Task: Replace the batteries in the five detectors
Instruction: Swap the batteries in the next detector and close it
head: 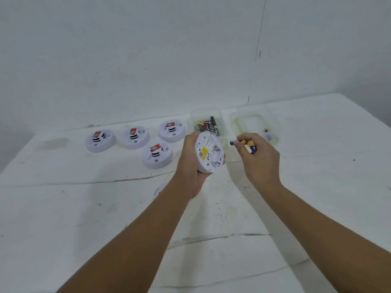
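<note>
I've got the fifth detector (pixel 208 154) up off the table in my left hand (pixel 191 163), fingers wrapped round its rim, back face turned toward me so the battery bay is open to view. The bay looks empty, with a yellow label beside it. Tilting it this way keeps the slot facing my other hand.

My right hand (pixel 259 157) is curled around two blue-and-yellow batteries (pixel 247 144); one pokes out past the fingertips toward the detector, a small smooth cylinder. I judge these are either just pulled out or about to go in, and I can't tell which from here.

Straight behind the detector sits a clear plastic tub (pixel 208 123) full of dark batteries, within easy reach. Just right of it, a second translucent tub (pixel 257 125) holds one or two batteries of the blue-and-yellow kind, so it seems one tub is for old cells and one for new.

The other four detectors (pixel 135 138) rest face-up on the table (pixel 63 208) to my left, clustered near each other: round, glossy white plastic discs with red labels and dark vent slits. The tabletop is white, scuffed and cracked.
</note>
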